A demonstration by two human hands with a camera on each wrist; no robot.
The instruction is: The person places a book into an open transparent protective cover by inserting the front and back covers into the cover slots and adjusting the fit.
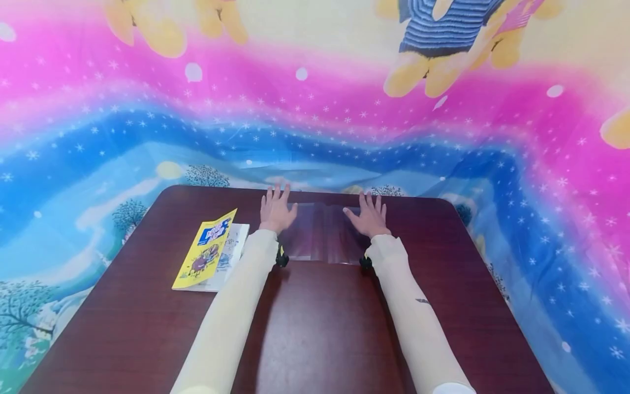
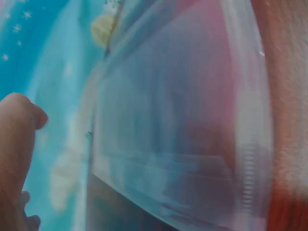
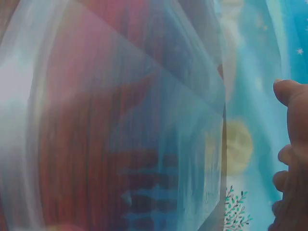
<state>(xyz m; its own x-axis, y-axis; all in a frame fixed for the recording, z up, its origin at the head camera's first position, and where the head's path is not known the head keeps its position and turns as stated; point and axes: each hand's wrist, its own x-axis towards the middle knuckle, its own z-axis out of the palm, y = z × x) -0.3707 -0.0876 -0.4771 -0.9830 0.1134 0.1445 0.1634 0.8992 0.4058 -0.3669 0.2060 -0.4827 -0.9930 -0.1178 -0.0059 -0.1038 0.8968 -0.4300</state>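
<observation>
A clear plastic book cover (image 1: 322, 232) lies spread flat near the table's far edge, a crease running down its middle. My left hand (image 1: 278, 209), fingers spread, is at its left side. On the opposite side is my right hand (image 1: 368, 215), its fingers also spread and straight. Neither hand grips anything; whether the palms press on the plastic is hard to tell. In the left wrist view, the glossy sheet (image 2: 168, 106) fills the middle beside the thumb (image 2: 17, 139). The right wrist view shows the other half of the sheet (image 3: 96, 125), with reflections on it.
Left of the plastic, a thin book with a yellow cover (image 1: 204, 257) lies with that cover partly lifted over its white pages. Dark reddish wood forms the tabletop (image 1: 325, 328). A colourful patterned cloth (image 1: 315, 109) hangs behind the table and along its sides.
</observation>
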